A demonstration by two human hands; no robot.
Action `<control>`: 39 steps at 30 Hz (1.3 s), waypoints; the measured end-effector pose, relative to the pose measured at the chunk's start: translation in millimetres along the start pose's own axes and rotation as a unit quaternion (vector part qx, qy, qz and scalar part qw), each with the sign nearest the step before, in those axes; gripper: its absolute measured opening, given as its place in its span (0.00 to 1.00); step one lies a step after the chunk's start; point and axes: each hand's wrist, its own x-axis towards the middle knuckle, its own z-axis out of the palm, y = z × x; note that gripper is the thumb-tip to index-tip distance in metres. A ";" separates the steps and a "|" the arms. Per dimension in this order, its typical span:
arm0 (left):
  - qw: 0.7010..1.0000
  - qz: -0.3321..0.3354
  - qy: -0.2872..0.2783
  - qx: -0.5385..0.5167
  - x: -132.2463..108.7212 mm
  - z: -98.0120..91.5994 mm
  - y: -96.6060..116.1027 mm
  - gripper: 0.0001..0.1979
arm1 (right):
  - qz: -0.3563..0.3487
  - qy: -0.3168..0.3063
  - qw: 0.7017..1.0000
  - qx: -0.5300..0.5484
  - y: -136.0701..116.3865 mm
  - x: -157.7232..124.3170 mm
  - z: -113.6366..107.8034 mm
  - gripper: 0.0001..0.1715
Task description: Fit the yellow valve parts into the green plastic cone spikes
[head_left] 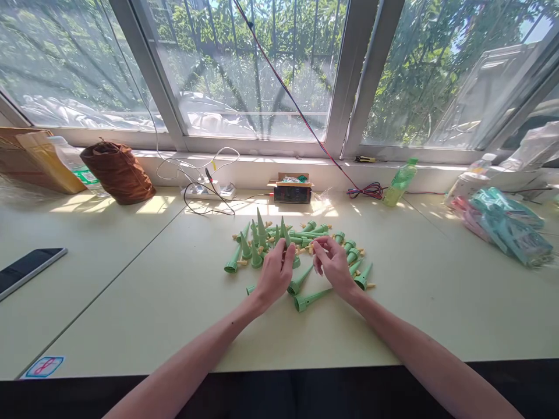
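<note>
Green cone-shaped plastic watering spikes (261, 230) lie and stand in a loose heap at the middle of the table, many with small tan valve pieces at their wide ends. My left hand (277, 269) is closed at the front of the heap, around a green spike whose ribbed end (296, 262) shows by the fingers; most of it is hidden. To its right, my right hand (334, 266) pinches a small tan valve piece (311, 248). Loose spikes without visible valves, such as a long spike (311, 299), lie below and between my hands.
Behind the heap stand a small open box (292, 192) and a power strip (209, 191) with cables. A green bottle (400, 183) and plastic packets (509, 224) are at right. A brown cloth bag (117, 173) and a phone (30, 269) are at left.
</note>
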 end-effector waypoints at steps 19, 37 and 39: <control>0.979 -0.110 0.010 -0.169 4.0 -2.1 6.8 0.21 | -0.029 -0.041 0.999 -0.019 -2.3 -4.6 0.7 0.15; 0.978 -0.119 0.027 -0.170 4.2 -2.4 8.4 0.20 | -0.048 -0.064 0.997 -0.015 -3.8 -8.7 2.1 0.14; 0.978 -0.118 0.027 -0.169 4.2 -2.5 8.1 0.20 | -0.055 -0.066 0.996 -0.022 -4.0 -9.0 1.7 0.14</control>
